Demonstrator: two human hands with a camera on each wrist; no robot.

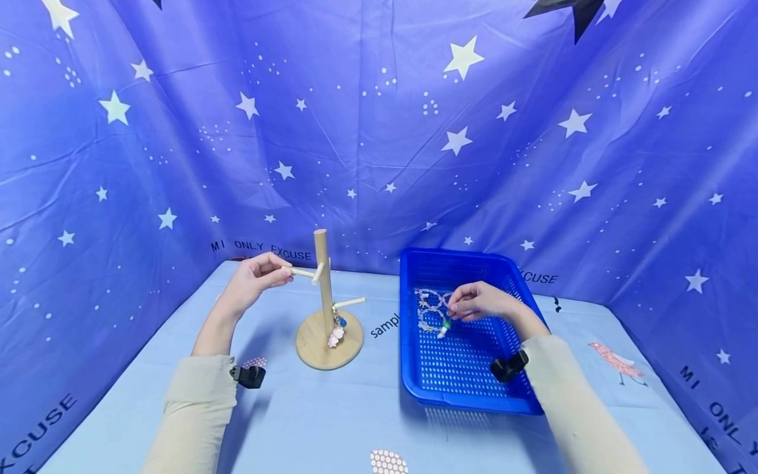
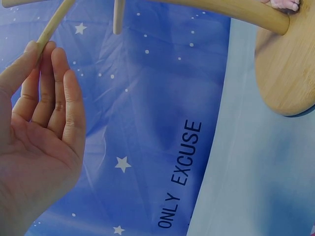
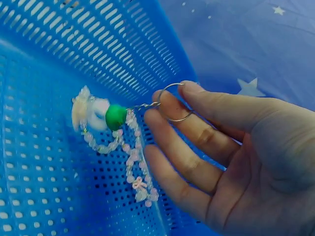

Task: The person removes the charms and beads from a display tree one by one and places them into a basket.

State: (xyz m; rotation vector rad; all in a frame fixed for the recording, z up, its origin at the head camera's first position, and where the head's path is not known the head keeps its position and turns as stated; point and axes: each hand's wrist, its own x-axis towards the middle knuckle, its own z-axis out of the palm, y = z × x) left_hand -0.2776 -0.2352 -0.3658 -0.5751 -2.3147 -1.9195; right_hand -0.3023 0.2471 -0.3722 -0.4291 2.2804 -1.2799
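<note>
My left hand [image 1: 251,282] pinches the end of an upper peg [image 2: 53,23] on a wooden stand [image 1: 324,289], between thumb and fingertips. From a lower peg [image 1: 353,302] of the stand hangs a keychain with a pink charm [image 1: 335,338] and a blue bit. Over the blue basket [image 1: 408,368], my right hand [image 1: 482,301] pinches the metal ring of a keychain [image 3: 116,117] between thumb and fingers. A short chain joins that ring to a green ball and a white part. Beaded bracelets [image 3: 133,157] in pale pink and clear beads lie beside it in the basket.
The stand's round base [image 1: 308,345] rests on the light blue cloth [image 1: 331,415], left of the basket. A blue star-print curtain [image 1: 367,164] rises behind and at both sides. A black wrist camera [image 1: 508,367] on the right sleeve overlaps the basket.
</note>
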